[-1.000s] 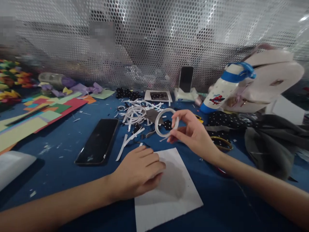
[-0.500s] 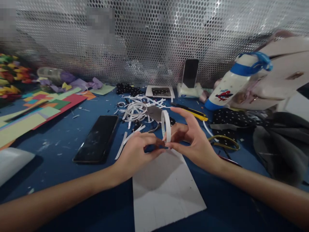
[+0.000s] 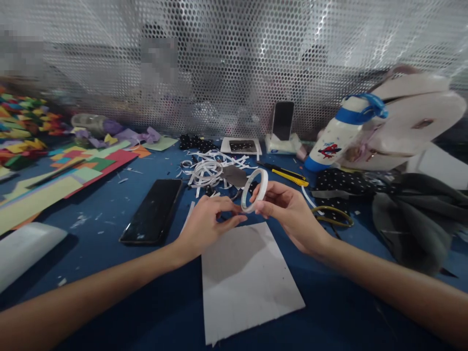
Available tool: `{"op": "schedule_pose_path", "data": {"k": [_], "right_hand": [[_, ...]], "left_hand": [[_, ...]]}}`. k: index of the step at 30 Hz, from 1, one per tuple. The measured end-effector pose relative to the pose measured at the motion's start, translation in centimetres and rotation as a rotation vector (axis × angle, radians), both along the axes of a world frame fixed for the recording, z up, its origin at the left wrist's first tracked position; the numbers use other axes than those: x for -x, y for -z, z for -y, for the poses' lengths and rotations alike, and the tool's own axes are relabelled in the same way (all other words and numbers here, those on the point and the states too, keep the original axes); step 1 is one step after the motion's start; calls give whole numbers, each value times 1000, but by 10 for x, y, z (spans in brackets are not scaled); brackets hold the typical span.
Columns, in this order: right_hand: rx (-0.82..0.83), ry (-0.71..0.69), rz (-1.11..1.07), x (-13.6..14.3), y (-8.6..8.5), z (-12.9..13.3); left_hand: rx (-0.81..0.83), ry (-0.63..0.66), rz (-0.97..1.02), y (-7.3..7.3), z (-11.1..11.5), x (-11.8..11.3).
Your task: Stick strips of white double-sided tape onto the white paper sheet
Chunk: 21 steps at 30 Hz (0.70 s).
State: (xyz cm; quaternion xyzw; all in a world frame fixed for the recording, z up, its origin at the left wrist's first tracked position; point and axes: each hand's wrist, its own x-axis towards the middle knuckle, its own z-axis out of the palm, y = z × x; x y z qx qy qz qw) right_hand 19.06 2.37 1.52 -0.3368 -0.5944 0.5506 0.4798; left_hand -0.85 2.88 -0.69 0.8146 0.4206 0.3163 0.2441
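A white ring-shaped roll (image 3: pixel 263 187) is pinched between the thumb and fingers of my right hand (image 3: pixel 288 212), above the far edge of a white board (image 3: pixel 252 282). Just left of the roll is my left hand (image 3: pixel 212 219), its thumb and fingertips a small distance apart near the ring's lower edge. Whether a thin piece lies between those fingertips is too small to tell. The board lies flat on the blue table (image 3: pixel 146 297).
A black phone (image 3: pixel 151 212) lies left of the board. Beyond my hands are white paper strips (image 3: pixel 208 170) and a yellow cutter (image 3: pixel 290 177). A bottle (image 3: pixel 338 131) and black fabric (image 3: pixel 413 224) are at right, coloured paper (image 3: pixel 80 175) at left.
The ring has tilted and turned, showing more of its opening. My right hand's fingers have curled in closer round it, and my left fingertips have come slightly away. The view has shifted a little.
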Motion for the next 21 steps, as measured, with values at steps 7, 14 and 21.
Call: {"op": "schedule_pose_path", "data": {"k": [7, 14, 21], "right_hand": [[-53, 10, 81, 1, 7, -3], [44, -31, 112, 0, 15, -4], [65, -19, 71, -2, 27, -11]], "left_hand": [[3, -35, 63, -7, 7, -4], [-8, -27, 39, -16, 20, -7], [57, 58, 50, -11, 24, -11]]}}
